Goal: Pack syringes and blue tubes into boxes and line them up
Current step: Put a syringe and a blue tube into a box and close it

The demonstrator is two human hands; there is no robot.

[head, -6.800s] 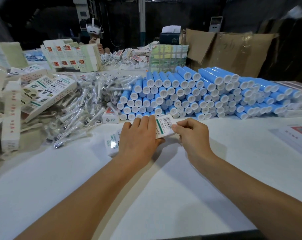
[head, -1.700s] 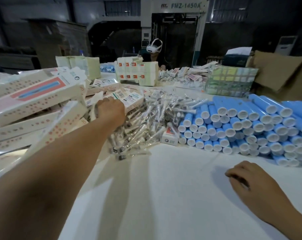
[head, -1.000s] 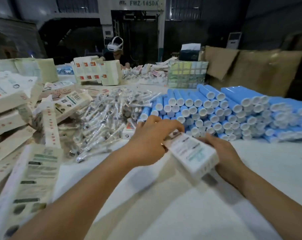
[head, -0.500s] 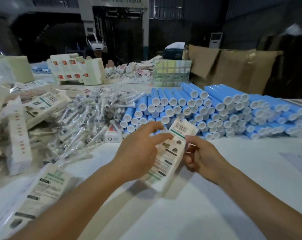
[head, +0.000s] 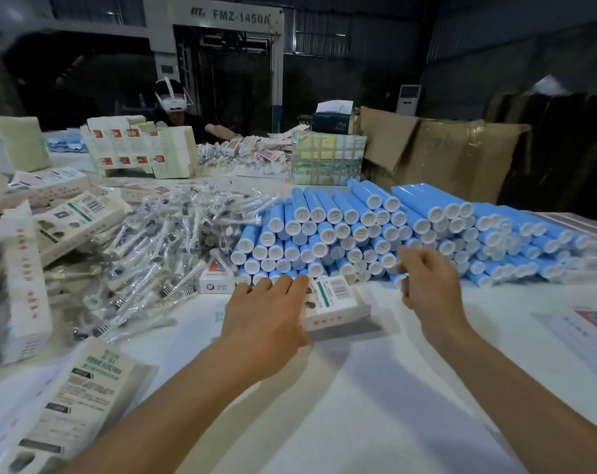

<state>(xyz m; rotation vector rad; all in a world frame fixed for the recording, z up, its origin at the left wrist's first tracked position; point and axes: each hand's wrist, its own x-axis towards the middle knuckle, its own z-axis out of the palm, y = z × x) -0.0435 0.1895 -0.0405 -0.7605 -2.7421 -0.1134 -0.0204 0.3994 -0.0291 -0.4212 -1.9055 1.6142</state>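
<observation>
box (head: 336, 301) flat on table (head: 324, 405) under left hand (head: 266, 316), fingers straight, pressing its left end. right hand (head: 427, 285) just right of box, fingers loosely curled at blue tubes (head: 375, 230), holding nothing clear. syringes (head: 174, 248) piled beyond left hand.

Syringes (head: 174, 248) left of tubes (head: 375, 230)
</observation>
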